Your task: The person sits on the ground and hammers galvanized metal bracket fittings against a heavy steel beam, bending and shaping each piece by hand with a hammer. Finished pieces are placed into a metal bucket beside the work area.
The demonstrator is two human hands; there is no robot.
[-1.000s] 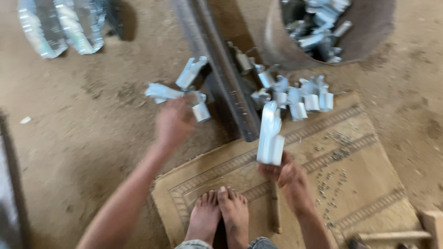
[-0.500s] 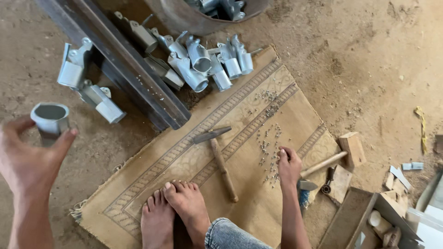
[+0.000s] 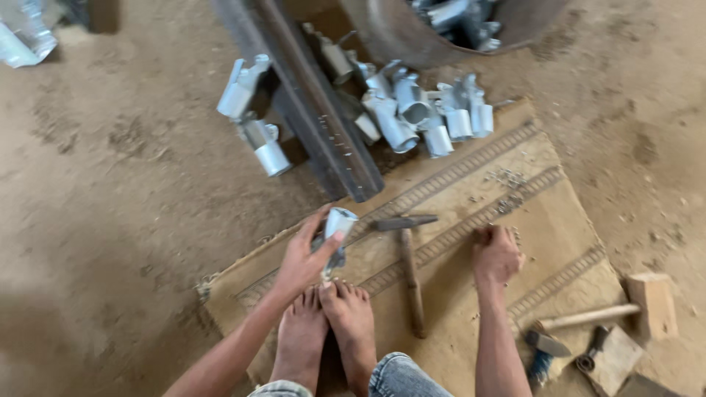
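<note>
I am gripping a small metal tube point(image 3: 337, 224) in my left hand point(image 3: 305, 257), just above my bare toes point(image 3: 346, 294). My right hand point(image 3: 496, 254) is resting fisted on the mat point(image 3: 471, 198). If my grip is slipping, the tube could be dropping onto my toes.

We see no packages, labels, signs or screens here; nothing in view is wrapped, boxed, tagged or printed.
</note>
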